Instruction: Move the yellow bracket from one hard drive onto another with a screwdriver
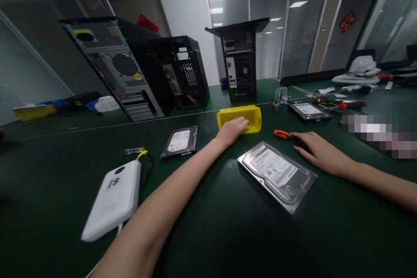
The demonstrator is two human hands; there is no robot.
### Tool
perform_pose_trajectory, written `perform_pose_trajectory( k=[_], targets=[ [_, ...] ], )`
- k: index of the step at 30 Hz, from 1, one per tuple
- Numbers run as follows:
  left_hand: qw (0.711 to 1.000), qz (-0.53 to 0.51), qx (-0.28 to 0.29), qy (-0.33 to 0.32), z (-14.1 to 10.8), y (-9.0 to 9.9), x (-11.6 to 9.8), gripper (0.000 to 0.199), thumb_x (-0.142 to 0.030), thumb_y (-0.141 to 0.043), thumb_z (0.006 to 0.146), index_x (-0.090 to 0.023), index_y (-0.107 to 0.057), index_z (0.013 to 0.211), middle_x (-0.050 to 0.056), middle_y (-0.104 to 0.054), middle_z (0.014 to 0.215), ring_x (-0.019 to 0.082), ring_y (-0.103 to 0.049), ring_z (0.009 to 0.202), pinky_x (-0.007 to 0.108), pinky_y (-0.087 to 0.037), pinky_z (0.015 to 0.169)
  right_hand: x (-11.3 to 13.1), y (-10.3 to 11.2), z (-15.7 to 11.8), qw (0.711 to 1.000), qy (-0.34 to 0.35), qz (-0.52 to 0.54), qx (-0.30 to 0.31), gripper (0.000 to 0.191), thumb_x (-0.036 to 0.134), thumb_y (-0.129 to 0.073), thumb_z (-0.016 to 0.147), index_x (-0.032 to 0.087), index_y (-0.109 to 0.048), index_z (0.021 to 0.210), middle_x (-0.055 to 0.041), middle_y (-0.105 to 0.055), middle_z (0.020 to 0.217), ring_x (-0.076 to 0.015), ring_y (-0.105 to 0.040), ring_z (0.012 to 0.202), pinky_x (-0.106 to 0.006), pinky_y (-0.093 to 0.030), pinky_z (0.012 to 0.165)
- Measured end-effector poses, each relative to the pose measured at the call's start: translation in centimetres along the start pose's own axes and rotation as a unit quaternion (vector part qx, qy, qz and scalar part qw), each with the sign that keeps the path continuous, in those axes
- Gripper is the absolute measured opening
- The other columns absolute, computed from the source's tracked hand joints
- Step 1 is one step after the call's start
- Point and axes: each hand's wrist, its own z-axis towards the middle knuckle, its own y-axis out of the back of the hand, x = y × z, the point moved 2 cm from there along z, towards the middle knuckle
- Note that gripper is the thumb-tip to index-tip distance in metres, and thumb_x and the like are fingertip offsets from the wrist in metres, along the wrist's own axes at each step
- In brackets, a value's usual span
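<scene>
My left hand (232,131) reaches into a yellow plastic bin (223,117) at the middle of the table, fingers bent and pressed together; whatever they pinch, if anything, is hidden. Over on the right, my right hand (316,153) is closed around a screwdriver (282,134) with an orange and black handle, low against the tabletop. Between my forearms lies a silver hard drive (276,171), label side up. A second hard drive (180,140) rests left of the bin, and a third hard drive (308,110) sits beyond my right hand.
Three computer cases stand at the back: a large one (130,69), an opened one (182,74) and a black one (241,65). A white power bank (114,195) with a cable lies left. Beside a clear plastic container (280,96), hand tools (353,104) lie at the right.
</scene>
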Motion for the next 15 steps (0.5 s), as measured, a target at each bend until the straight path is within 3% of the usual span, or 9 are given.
perform_pose_trajectory(
  k=[11,15],
  targets=[
    [0.999,0.015,0.020,0.038,-1.1,0.2,0.6,0.029,-0.013,-0.044,0.089,-0.015,-0.055,0.115,0.009,-0.062,0.104,0.021,-0.062,0.093,0.028,-0.049,0.074,0.5,0.0,-0.1,1.000,-0.004,-0.016,0.018,0.057,0.049,-0.032,0.089,0.012,-0.041,0.132,-0.0136,-0.052,0.129,-0.0266,-0.048,0.116,-0.045,-0.039,0.101],
    [0.998,-0.005,-0.005,0.065,-1.9,0.8,0.3,0.031,-0.011,-0.042,0.089,-0.017,-0.055,0.116,0.009,-0.062,0.106,0.021,-0.062,0.094,0.028,-0.048,0.074,0.8,0.1,-0.3,0.999,-0.032,-0.010,0.010,0.063,0.048,-0.035,0.089,0.014,-0.028,0.141,-0.0141,-0.057,0.117,-0.0249,-0.055,0.105,-0.043,-0.045,0.095]
  ],
)
